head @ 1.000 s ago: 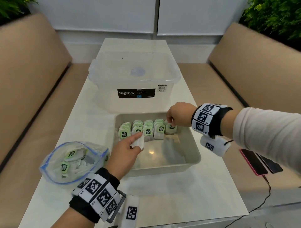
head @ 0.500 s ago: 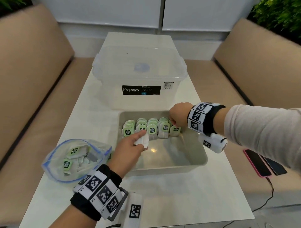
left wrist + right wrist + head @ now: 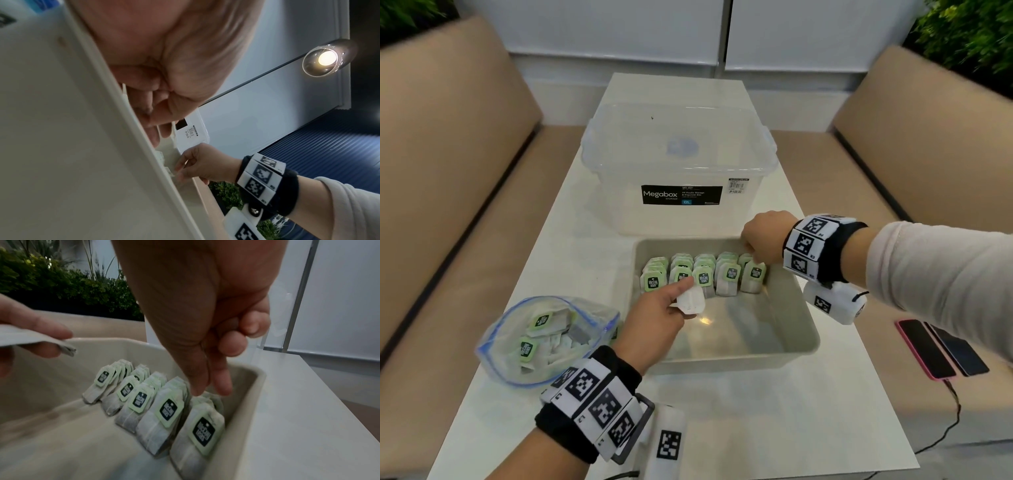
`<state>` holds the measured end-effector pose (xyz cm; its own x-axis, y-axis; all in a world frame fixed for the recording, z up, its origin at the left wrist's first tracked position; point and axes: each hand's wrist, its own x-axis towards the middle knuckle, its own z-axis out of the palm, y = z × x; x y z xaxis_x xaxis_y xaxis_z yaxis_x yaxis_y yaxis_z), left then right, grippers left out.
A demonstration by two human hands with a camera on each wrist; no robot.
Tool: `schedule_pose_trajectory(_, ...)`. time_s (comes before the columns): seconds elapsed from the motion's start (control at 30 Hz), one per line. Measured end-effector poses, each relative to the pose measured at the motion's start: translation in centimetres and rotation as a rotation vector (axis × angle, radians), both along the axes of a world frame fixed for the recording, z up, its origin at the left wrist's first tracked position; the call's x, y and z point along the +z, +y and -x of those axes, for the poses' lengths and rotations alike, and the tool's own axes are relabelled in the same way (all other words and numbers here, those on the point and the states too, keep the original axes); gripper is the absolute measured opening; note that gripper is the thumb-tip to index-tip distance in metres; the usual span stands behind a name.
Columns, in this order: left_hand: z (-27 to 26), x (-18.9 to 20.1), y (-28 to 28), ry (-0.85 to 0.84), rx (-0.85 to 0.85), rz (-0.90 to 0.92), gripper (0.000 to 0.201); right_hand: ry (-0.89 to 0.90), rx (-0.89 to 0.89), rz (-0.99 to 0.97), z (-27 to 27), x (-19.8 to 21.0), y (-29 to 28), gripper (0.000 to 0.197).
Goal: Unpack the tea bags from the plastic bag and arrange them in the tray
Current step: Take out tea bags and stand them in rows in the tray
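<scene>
Since the earlier frame: right hand [image 3: 765,233] has shifted from the front of the rightmost stack to its rear, against the far right corner of the tray [image 3: 804,318]; left hand [image 3: 654,322] holds much the same place over the tray's near-left part.

Item 1, tray: grey, open-topped, on the white bench [image 3: 722,421], just in front of the clear storage box [image 3: 681,164].

Item 2, tea bags in tray [image 3: 705,274]: five stacks side by side along the far wall, leaning back, green tags with dark labels facing forward. Near half of the tray floor is bare.

Item 3, loose tea bag [image 3: 691,301]: white, pinched between thumb and fingers of the left hand, held just in front of the second and third stacks, above the tray floor.

Item 4, right hand: index and middle fingers [image 3: 222,382] extended downward, tips at the top rear of the rightmost stack [image 3: 197,433]; remaining fingers curled in, holding nothing.

Item 5, plastic bag [image 3: 544,339]: clear, blue zip edge, lying open on the bench left of the tray, more tea bags loose inside.

Item 6, two phones [image 3: 941,349]: on the beige seat right of the bench, a cable running from one.

Item 7, wrist bands: black, with printed square markers, on both wrists.
</scene>
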<state>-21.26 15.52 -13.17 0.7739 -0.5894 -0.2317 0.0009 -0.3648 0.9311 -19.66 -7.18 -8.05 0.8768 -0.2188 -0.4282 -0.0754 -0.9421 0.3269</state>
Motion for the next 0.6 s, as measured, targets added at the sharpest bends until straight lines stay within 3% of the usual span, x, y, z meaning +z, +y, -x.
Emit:
schedule_pose_trajectory(0.17, -0.1, 1.0, -0.6, 0.038, 0.045, 0.042, 0.016, -0.18, 0.066, -0.377, 2.6, 2.9, 1.9, 0.027)
schedule_pose_trajectory(0.27, -0.1, 1.7, -0.9, 0.057, 0.046, 0.037, 0.021, -0.167, 0.107, -0.594, 4.2, 4.1, 4.0, 0.04)
schedule_pose_trajectory(0.33, -0.1, 2.3, -1.1, 0.056, 0.022, 0.023, 0.024, -0.187, 0.115, -0.638, 4.7, 4.1, 5.0, 0.042)
schedule_pose_trajectory(0.43, 0.0, 2.9, -1.4, 0.012, -0.03, -0.02, 0.031, -0.25, 0.12, -0.634, 4.9, 4.1, 5.6, 0.028)
schedule_pose_trajectory(0.6, -0.1, 3.0, -1.6, -0.212, -0.088, -0.072, 0.028, -0.299, 0.058, -0.731, 5.0, 4.8, 5.1, 0.007)
